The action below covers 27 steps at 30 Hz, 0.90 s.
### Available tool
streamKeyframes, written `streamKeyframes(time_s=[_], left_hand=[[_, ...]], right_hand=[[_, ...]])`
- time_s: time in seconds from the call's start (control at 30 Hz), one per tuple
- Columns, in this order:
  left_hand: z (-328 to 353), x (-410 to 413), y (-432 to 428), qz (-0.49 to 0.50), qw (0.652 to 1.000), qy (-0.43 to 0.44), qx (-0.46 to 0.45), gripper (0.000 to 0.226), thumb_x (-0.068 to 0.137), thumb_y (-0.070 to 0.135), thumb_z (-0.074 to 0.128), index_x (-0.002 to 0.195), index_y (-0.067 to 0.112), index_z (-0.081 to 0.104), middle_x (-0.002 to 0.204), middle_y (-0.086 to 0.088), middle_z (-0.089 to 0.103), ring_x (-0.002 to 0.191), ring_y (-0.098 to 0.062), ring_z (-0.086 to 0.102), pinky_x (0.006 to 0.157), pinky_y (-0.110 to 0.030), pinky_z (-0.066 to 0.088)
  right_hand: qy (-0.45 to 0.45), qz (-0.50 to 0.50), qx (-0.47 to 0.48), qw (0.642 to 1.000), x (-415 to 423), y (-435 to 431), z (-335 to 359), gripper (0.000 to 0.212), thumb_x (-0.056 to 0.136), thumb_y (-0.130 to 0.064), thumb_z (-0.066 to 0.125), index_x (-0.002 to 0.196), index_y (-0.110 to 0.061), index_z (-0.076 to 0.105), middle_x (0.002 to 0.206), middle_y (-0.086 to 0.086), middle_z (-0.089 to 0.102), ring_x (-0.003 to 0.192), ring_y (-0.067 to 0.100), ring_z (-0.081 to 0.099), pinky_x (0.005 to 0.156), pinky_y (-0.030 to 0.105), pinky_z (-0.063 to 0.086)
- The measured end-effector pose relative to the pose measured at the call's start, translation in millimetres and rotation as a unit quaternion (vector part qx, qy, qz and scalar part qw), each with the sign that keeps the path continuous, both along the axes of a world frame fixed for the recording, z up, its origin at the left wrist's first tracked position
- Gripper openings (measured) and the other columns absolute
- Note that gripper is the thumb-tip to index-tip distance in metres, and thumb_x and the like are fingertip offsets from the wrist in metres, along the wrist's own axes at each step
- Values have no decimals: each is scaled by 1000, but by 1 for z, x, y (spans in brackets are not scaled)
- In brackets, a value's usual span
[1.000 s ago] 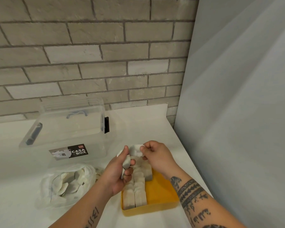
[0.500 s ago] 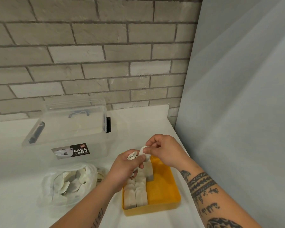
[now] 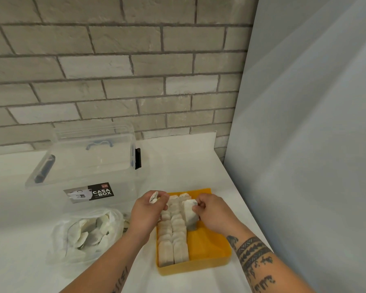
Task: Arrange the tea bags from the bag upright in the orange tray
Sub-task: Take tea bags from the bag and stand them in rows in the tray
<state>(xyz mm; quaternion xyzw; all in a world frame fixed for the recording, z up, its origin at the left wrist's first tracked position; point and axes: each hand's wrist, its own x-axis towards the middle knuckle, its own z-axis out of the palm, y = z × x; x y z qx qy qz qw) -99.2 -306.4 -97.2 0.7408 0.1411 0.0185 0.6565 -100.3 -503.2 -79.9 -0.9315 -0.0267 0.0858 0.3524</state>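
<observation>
An orange tray [image 3: 207,248] sits on the white counter near its right edge. Two rows of white tea bags [image 3: 172,235] stand upright along its left side. My right hand [image 3: 215,212] pinches one tea bag [image 3: 189,212] and holds it upright in the tray, beside the second row. My left hand [image 3: 146,212] is over the tray's left rim and grips a few more tea bags [image 3: 153,197], their ends showing above the fingers. A clear plastic bag [image 3: 87,233] with several loose tea bags lies on the counter to the left.
A clear plastic storage box [image 3: 82,163] with a "CASA BOX" label and dark latches stands behind the bag. A brick wall runs along the back. A pale grey panel [image 3: 304,144] rises at the counter's right edge, close to the tray.
My right hand took one tea bag from my left hand and lowered it into the tray beside the rows. My left hand moved left and down, keeping the other bags.
</observation>
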Motion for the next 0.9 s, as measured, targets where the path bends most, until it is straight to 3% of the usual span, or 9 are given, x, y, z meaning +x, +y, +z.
streamKeyframes(time_s=[0.13, 0.23, 0.33, 0.5, 0.63, 0.73, 0.9], left_hand=[[-16, 4, 10, 38, 996, -5, 84, 16, 84, 40, 78, 76, 29, 70, 73, 5, 72, 63, -19, 60, 68, -39, 52], [-17, 1, 12, 41, 984, 13, 173, 23, 81, 41, 81, 91, 24, 68, 88, 7, 67, 76, -11, 60, 69, -32, 46], [-19, -2, 11, 30, 976, 37, 213, 30, 81, 35, 82, 103, 23, 67, 93, 8, 61, 86, -15, 59, 71, -29, 41], [-27, -4, 15, 27, 977, 59, 205, 23, 84, 25, 76, 104, 25, 65, 89, 9, 64, 77, -6, 58, 61, -26, 42], [-33, -4, 18, 26, 981, 66, 182, 20, 85, 26, 76, 101, 26, 65, 88, 9, 65, 79, -12, 62, 62, -27, 45], [-35, -4, 18, 28, 982, 69, 174, 18, 84, 28, 77, 97, 27, 65, 88, 3, 69, 76, -21, 66, 62, -29, 49], [-33, -4, 18, 25, 981, 69, 178, 17, 84, 32, 77, 95, 27, 65, 88, 2, 70, 77, -22, 67, 64, -30, 51]], right_hand=[[34, -20, -45, 998, -6, 6, -22, 20, 102, -28, 54, 83, -26, 52, 86, -6, 58, 78, 13, 55, 63, 25, 42], [15, -52, -54, 997, -9, 13, -30, 13, 103, -27, 51, 100, -18, 61, 99, 2, 64, 83, 16, 55, 72, 28, 46], [6, -90, -55, 994, -8, 18, -36, 18, 103, -25, 50, 107, -14, 63, 106, 4, 66, 82, 17, 53, 76, 30, 50], [21, -90, -71, 993, -10, 24, -45, 20, 104, -26, 49, 117, -15, 60, 115, 4, 65, 94, 18, 60, 80, 28, 51], [30, -93, -67, 993, -15, 25, -49, 34, 99, -28, 61, 129, -15, 52, 125, 4, 57, 112, 20, 59, 85, 24, 48], [68, -95, -96, 988, -19, 26, -56, 43, 92, -30, 70, 126, -14, 49, 123, 4, 57, 108, 20, 61, 78, 22, 49], [84, -100, -103, 986, -19, 28, -61, 35, 93, -19, 67, 125, -15, 53, 120, 2, 63, 104, 20, 64, 66, 21, 43]])
